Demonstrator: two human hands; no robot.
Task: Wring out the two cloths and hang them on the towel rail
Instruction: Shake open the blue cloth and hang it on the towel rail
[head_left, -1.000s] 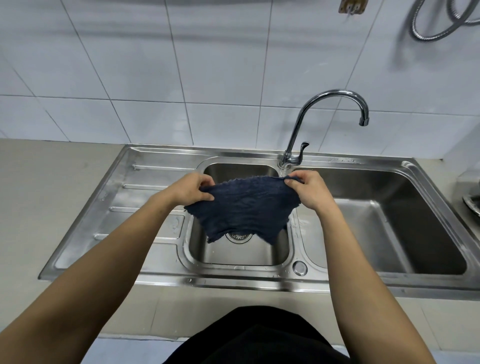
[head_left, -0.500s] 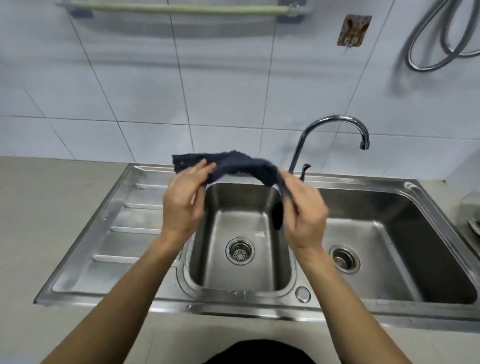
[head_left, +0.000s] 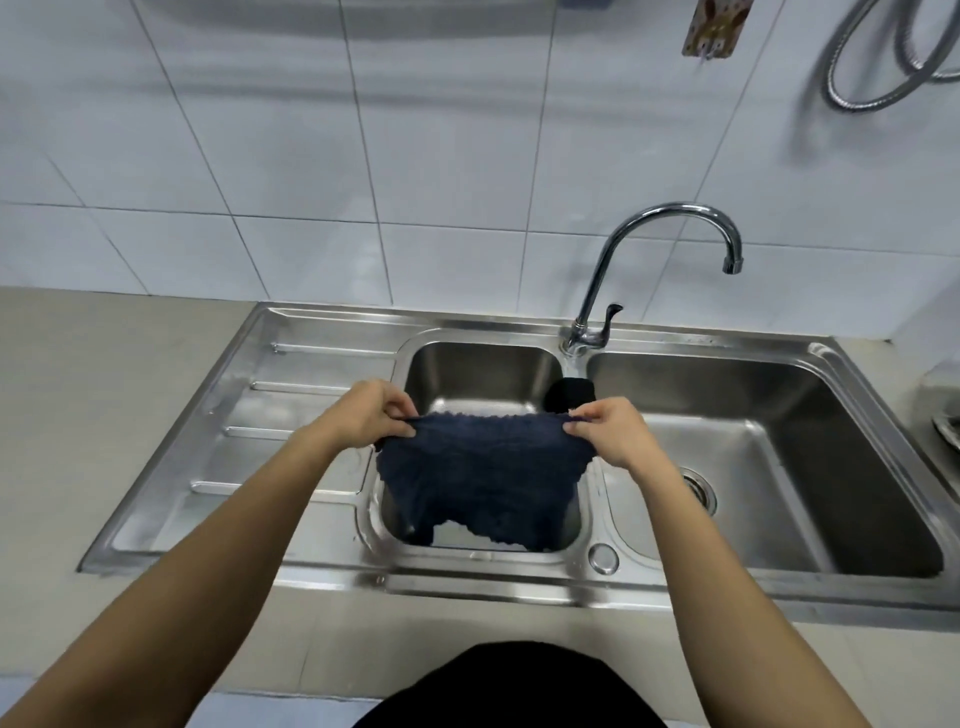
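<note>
Cloth (head_left: 480, 470) over sink (head_left: 322, 358), faucet (head_left: 670, 228) behind

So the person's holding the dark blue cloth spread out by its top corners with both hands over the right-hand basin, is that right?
Not quite. The head view shows the dark blue cloth spread between the left hand and right hand, but it hangs over the smaller left basin, not the right-hand one.

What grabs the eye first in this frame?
The dark blue cloth, stretched flat between the left hand and right hand over the small middle basin of the steel sink. Then the curved chrome tap behind it, spout over the larger right basin.
</note>
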